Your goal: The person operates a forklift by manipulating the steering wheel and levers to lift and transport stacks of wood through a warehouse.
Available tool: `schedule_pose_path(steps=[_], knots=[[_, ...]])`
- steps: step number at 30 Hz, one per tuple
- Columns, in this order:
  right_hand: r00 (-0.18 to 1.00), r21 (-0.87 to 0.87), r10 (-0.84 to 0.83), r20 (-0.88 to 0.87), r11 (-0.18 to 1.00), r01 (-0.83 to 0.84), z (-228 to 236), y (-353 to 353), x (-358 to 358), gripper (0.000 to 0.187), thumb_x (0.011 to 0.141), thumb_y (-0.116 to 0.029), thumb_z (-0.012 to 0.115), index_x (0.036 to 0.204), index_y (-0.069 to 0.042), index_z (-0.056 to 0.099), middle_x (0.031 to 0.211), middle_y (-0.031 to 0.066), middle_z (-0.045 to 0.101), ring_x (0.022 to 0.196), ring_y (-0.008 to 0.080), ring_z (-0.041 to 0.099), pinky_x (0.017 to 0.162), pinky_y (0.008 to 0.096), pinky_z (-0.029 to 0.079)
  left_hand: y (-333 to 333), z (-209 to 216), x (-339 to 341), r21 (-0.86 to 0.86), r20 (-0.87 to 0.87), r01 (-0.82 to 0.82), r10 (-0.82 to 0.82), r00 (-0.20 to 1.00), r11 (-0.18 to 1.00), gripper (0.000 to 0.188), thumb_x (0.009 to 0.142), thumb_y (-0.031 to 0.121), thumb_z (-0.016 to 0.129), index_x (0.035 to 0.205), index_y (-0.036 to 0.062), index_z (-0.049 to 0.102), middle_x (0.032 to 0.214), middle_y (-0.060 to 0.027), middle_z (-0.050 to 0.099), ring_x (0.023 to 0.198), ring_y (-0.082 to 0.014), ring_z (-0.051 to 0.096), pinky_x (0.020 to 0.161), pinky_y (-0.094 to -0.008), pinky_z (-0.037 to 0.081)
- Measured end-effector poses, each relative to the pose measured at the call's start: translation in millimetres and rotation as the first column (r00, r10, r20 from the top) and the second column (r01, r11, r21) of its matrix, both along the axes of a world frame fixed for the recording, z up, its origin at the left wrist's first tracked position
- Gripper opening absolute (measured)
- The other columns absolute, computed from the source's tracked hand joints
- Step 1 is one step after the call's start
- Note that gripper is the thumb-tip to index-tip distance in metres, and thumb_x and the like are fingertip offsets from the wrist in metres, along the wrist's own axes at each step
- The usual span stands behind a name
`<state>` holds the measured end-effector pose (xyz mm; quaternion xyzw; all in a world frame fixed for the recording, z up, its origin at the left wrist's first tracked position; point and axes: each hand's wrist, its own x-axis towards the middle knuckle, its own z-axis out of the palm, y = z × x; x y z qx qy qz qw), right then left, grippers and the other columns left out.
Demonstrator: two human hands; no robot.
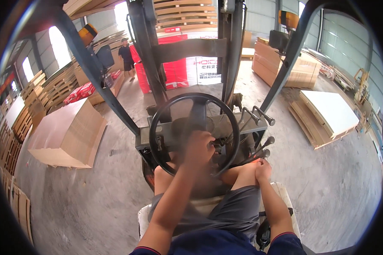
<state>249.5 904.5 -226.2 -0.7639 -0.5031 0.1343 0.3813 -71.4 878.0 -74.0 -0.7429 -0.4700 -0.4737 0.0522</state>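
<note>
I sit at the controls of a forklift, facing its black steering wheel [236, 127]. My left hand [201, 148] is over the lower middle of the wheel, its fingers curled; motion blurs the hand and forearm, and what it grips is hidden. On my right knee [245, 173] rests my right hand [263, 171], loosely closed, with no held thing showing. Just beyond it are the black-knobbed control levers [265, 153], apart from the fingers. Two more bent levers [259, 115] rise from the dash, farther ahead.
Ahead, behind the mast [187, 50], stands a red-and-white wrapped stack [174, 72]. Board stacks lie at left [68, 131] and right [327, 112], with another brown stack [281, 68] at back right. A person [126, 58] stands at far left. Wooden pallets [55, 91] line the left side.
</note>
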Motion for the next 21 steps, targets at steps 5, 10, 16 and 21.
schedule_pose_path(steps=[5,10,16,21], knots=[[1.000,-0.044,-0.005,-0.018,0.999,0.005,12.4,-5.2,-13.9,0.025,0.086,-0.024,0.061,0.100,-0.010,0.075,0.099,0.0177,0.073,0.094,0.0366,0.069,0.085,0.0440,0.053,-2.6,1.4,-6.9,0.048,-0.044,-0.044,0.046,0.998,0.998,0.023,0.069,0.006,0.071,0.091,0.0108,0.070,0.106,-0.0085,0.067,0.108,-0.0323,0.059,0.091,-0.0445,0.048],[0.997,0.031,0.059,-0.054,0.998,-0.057,-6.0,3.3,-5.9,0.022,0.086,-0.021,0.056,0.092,-0.013,0.075,0.095,0.0168,0.073,0.090,0.0356,0.069,0.082,0.0435,0.054,6.5,10.5,-5.0,0.060,-0.131,0.005,0.003,0.991,0.998,0.019,0.071,0.013,0.069,0.089,0.0142,0.074,0.101,-0.0103,0.069,0.103,-0.0324,0.061,0.092,-0.0466,0.048],[0.969,0.152,0.184,-0.166,0.975,-0.160,-49.8,40.0,-30.3,0.015,0.083,-0.017,0.059,0.084,-0.010,0.072,0.088,0.0134,0.073,0.082,0.0307,0.069,0.075,0.0415,0.054,16.1,5.4,-33.3,0.062,-0.232,0.048,-0.033,0.972,0.997,0.029,0.073,0.011,0.068,0.102,0.0121,0.071,0.111,-0.0128,0.066,0.106,-0.0366,0.059,0.098,-0.0481,0.043],[0.973,0.090,0.071,-0.218,0.995,-0.052,-5.6,15.9,-30.7,0.017,0.084,-0.017,0.060,0.085,-0.005,0.071,0.089,0.0192,0.071,0.088,0.0370,0.068,0.082,0.0458,0.053,32.1,-18.5,-59.0,-0.168,-0.229,-0.050,0.010,0.973,0.984,0.027,0.084,0.014,0.065,0.110,0.0072,0.070,0.125,-0.0144,0.061,0.119,-0.0375,0.051,0.104,-0.0507,0.039]])
